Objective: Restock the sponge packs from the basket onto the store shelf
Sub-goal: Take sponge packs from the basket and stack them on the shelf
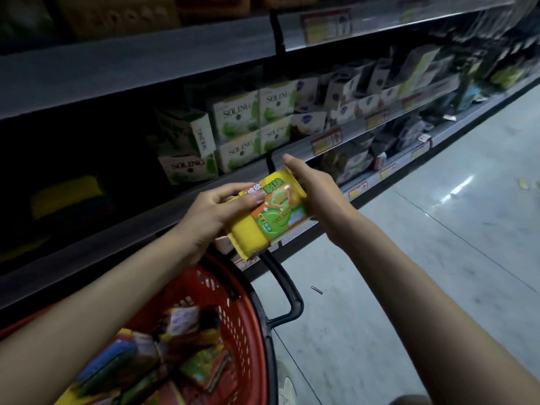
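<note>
Yellow and dim, a blurred block [67, 191] sat deep in the left bay of the dark metal store shelf [117, 238]; it could have been a sponge pack already placed, though the gloom left that unsure. Below the shelf's front edge stood the red plastic mesh basket [251, 317], its black handle [287, 290] raised, with a loose heap of wrapped packs [163, 361] inside.

Above the basket's far rim, the left hand [216, 211] held the yellow plastic-wrapped sponge pack [274, 211] along its left long side. Its grip was closed on the pack, thumb pressed across the printed face and fingers curled under. The pack was in the air, just in front of the shelf edge and touching neither shelf nor basket. Its long axis ran from the person toward the shelf, tilted a little rightward at the far end.

The right hand [315, 188] cupped the opposite long side, thumb lying up along the far corner. Its fingers were hidden behind the pack, so that grip read as holding rather than pinching. Both forearms reached forward, wrists slightly bent inward.

The dark bay lay left of and beyond the pack, so the left hand was the nearer one. Placing the pack would likely mean swinging it leftward. White-and-green cardboard boxes [236, 115] filled the shelf section behind.
</note>
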